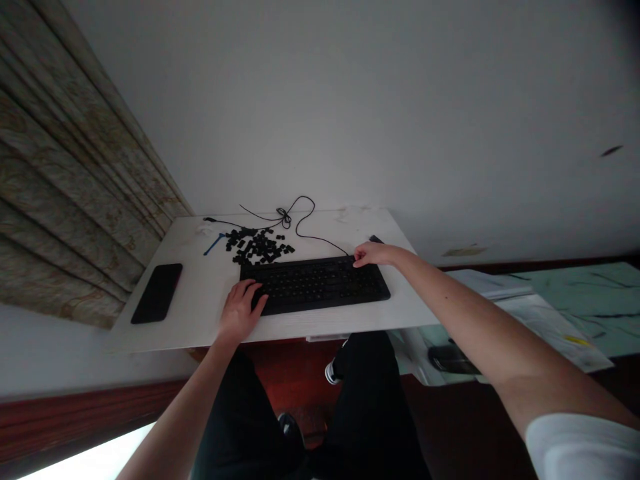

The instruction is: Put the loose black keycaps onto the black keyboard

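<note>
A black keyboard lies on the white table, and the small details of its key area are too dark to make out. My left hand rests over its left end, fingers and thumb apart, touching the keys or frame there. At the upper right corner, my right hand has its fingers closed in a pinch, pointing down at the keyboard. Whatever sits between those fingertips is hidden. Just behind the keyboard is a loose pile of small black keycaps. Beside the pile lies a thin blue tool.
A black cable runs from the keyboard's back, bundled in a knot. To the left lies a dark phone. The white table meets the wall behind; a patterned curtain hangs at left. Papers lie low on the right.
</note>
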A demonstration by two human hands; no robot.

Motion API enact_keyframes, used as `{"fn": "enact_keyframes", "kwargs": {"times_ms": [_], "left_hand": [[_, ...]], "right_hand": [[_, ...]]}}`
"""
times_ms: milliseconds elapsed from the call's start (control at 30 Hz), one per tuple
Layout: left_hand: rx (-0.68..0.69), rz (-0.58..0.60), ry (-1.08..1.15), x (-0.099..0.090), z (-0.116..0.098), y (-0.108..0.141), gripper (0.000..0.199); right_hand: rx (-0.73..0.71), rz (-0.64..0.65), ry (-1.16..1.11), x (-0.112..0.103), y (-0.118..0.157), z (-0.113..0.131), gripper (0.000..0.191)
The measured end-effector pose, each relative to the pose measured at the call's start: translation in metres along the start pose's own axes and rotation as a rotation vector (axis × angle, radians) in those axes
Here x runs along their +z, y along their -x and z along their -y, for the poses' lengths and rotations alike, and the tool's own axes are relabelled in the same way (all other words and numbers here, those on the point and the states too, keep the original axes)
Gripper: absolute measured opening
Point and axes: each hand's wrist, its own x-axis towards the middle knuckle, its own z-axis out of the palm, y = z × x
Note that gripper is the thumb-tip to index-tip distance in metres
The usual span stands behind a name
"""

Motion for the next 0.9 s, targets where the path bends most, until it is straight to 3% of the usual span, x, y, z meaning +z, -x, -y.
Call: {"fn": "enact_keyframes", "kwargs": {"times_ms": [300,533,667,800,867,900], "left_hand": [[-0.004,-0.003,0.001,-0.001,-0.001,0.000,0.031],[0.001,-0.007,0.002,0.000,0.001,0.000,0.030],[0.002,-0.007,0.002,0.000,0.001,0.002,0.031],[-0.002,-0.007,0.019,-0.001,0.000,0.002,0.031],[-0.011,-0.012,0.039,-0.001,0.001,0.002,0.030],[-0.019,-0.016,0.051,-0.001,0.001,0.002,0.030]], "right_hand": [[-0.003,0.019,0.064,0.001,-0.004,-0.002,0.029],[0.000,0.016,-0.051,-0.001,0.008,0.000,0.039],[0.041,-0.091,-0.077,0.003,0.015,0.006,0.045],[0.149,-0.395,0.090,0.020,0.006,0.033,0.039],[0.081,-0.484,0.057,0.032,-0.005,0.055,0.034],[0.014,-0.470,0.014,0.038,-0.012,0.068,0.031]]}}
